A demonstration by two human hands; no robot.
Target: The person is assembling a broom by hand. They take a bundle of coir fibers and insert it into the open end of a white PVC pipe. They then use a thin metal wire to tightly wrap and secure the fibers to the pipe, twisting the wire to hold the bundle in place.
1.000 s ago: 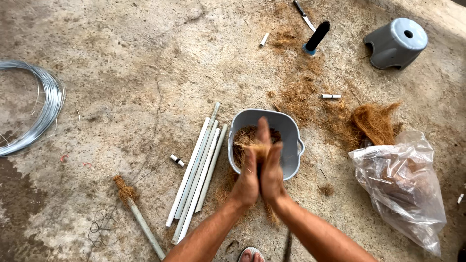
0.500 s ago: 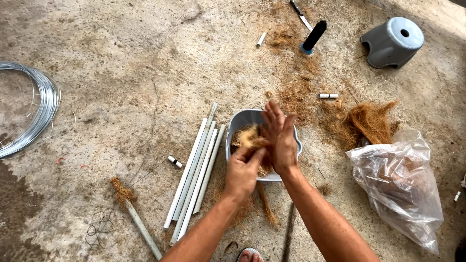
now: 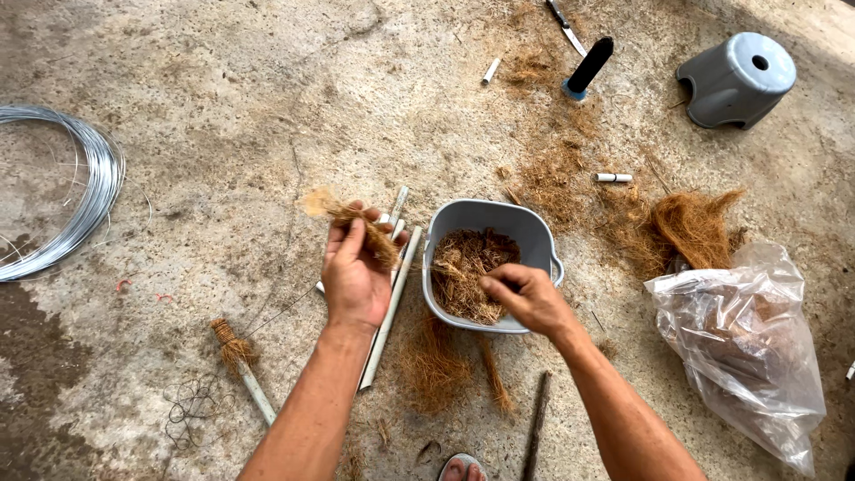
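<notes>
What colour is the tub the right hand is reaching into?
The tub is grey, seen best in the head view.

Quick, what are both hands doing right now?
Left hand: closed around a fibre tuft.
Right hand: fingers pinched in the fibre inside the grey tub; whether it grips any cannot be told.

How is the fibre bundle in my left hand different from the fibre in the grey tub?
The bundle in the left hand is a small, gathered tuft, its strands running roughly one way; the fibre in the grey tub is a bigger, loose, tangled heap. The bundle is lifted off the floor in a closed grip, while the tub's fibre lies at rest, with the right hand pinching at it. Both are the same dry, brown, stringy stuff.
</notes>
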